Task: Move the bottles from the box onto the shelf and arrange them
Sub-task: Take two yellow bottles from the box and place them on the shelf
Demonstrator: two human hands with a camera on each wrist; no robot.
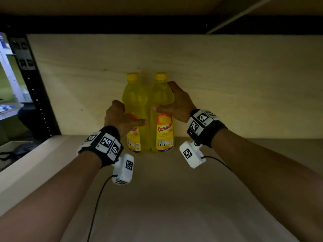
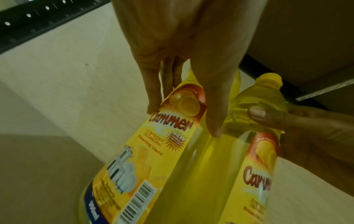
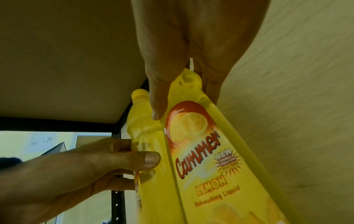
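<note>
Two yellow "Cammer" lemon dishwashing bottles stand upright side by side at the back of the shelf board [image 1: 166, 198], touching the back panel. My left hand [image 1: 125, 117] grips the left bottle [image 1: 135, 95] at mid-height, thumb across its front. My right hand [image 1: 166, 100] grips the right bottle [image 1: 161, 133] near its shoulder. In the left wrist view my left hand [image 2: 184, 121] clasps the left bottle [image 2: 153, 159], with the right bottle [image 2: 254, 106] beside it. The right wrist view has my right hand [image 3: 185, 106] around the right bottle [image 3: 201, 151], next to the left bottle [image 3: 141, 121].
A pale wooden back panel [image 1: 227, 84] closes the shelf behind the bottles. The upper shelf's underside [image 1: 122, 6] hangs overhead. A black perforated upright [image 1: 33, 88] stands at the left. Bare shelf board lies on both sides of the bottles and in front.
</note>
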